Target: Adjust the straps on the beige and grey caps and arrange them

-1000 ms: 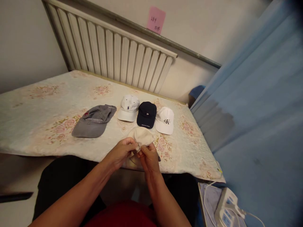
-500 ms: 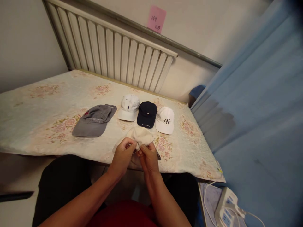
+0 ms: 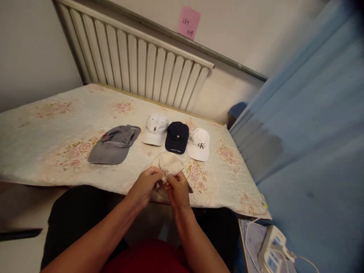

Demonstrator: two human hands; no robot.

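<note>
Head | left hand point(image 3: 145, 184): pinching beige cap point(image 3: 167, 162) | right hand point(image 3: 179, 188): pinching it too, close beside left | beige cap: near floral cloth's point(image 3: 227, 185) front edge, before navy cap point(image 3: 176, 136)

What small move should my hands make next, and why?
Perhaps hold firm with your right hand and gently tug with your left hand, since both pinch the beige cap close together at its near edge; the exact part is unclear.

You see two white caps point(image 3: 154, 137), one dark cap point(image 3: 176, 137), one gray cap point(image 3: 113, 146), one cream cap point(image 3: 168, 162), one pink note point(image 3: 189, 23) and one power strip point(image 3: 272, 250).
</note>
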